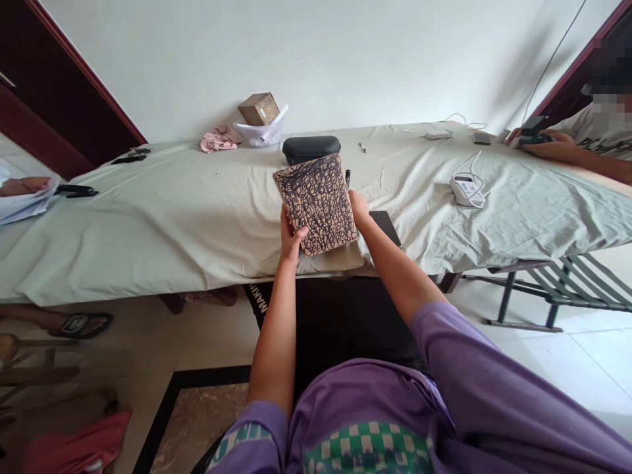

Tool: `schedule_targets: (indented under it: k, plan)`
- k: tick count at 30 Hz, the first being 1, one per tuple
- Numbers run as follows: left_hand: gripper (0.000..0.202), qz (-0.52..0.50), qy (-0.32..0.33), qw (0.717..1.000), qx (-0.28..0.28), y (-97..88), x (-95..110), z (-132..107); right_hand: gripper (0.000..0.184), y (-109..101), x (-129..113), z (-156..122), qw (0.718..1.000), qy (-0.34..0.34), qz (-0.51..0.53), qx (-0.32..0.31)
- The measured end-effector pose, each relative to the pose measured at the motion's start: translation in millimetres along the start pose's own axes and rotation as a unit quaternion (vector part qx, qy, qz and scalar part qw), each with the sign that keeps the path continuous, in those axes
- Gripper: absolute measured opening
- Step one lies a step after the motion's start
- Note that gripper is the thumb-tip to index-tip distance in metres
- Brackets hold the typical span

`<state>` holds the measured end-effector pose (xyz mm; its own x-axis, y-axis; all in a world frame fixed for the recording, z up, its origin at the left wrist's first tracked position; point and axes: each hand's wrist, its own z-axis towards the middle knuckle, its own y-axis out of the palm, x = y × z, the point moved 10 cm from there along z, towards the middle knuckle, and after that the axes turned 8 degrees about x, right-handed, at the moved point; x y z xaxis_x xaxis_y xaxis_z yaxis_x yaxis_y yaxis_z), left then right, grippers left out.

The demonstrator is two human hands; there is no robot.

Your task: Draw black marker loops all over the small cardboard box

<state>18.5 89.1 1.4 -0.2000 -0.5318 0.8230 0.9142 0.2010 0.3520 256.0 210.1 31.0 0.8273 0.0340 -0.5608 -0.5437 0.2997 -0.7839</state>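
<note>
A brown cardboard box (318, 207) with looping black scribbles over its face is held up, tilted, above the cloth-covered table. My left hand (292, 236) grips its lower left corner, thumb on the scribbled face. At the box's right edge is my right hand (359, 207), its fingers closed round a black marker (348, 176) that points up. The box partly hides those fingers. Just behind the box lies a black zip case (311, 147). Under my right forearm a dark flat object (386, 227) rests on the cloth.
Along the wall sit a pink cloth (220, 139) and a plastic basket (264, 135) with a small carton (259, 108) on it. A white device with a cable (467, 189) lies to the right. People are at both table ends. A slatted chair (582, 284) stands right.
</note>
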Motion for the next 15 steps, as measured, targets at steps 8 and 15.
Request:
schedule_targets:
  k: [8, 15]
  plan:
    - [0.114, -0.006, 0.005, 1.000, -0.002, 2.9, 5.2, -1.8, 0.037, 5.9, 4.6, 5.4, 1.000, 0.005, -0.011, -0.010]
    - [0.114, 0.009, 0.015, 1.000, -0.007, 6.2, 10.3, -2.8, 0.034, 10.3, 7.5, 2.4, 0.999, 0.001, -0.019, -0.029]
